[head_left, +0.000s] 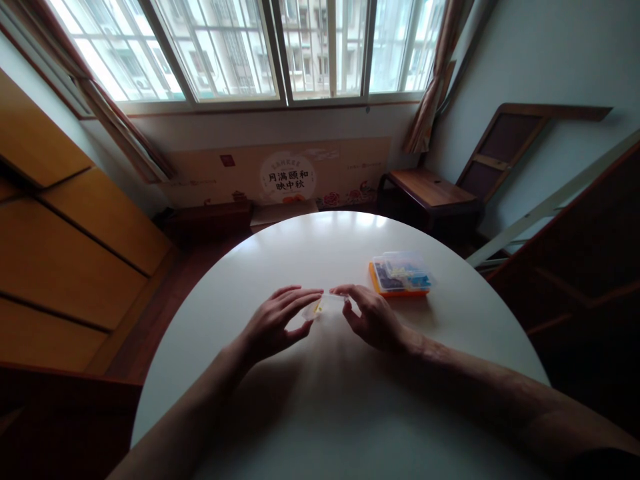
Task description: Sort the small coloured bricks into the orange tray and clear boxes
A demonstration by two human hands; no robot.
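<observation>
Between my hands, just above or on the white round table point(345, 413), is a small clear plastic box point(313, 309) with tiny yellow bits in it. The fingers and thumb of my left hand point(277, 321) close around its left side. My right hand point(373, 319) pinches the right end of a clear flat part that looks like its lid; whether the two parts are joined is too small to tell. Beyond my right hand stands an orange case point(400, 293) holding dark and blue contents, with clear plastic boxes or lids point(403, 263) resting on top.
A wooden chair point(433, 188) stands beyond the table at the right, near a curtain. Low boxes point(280, 213) lie on the floor under the window. Wooden cabinets point(75, 247) are at the left, and a dark wooden panel point(575, 267) leans at the right.
</observation>
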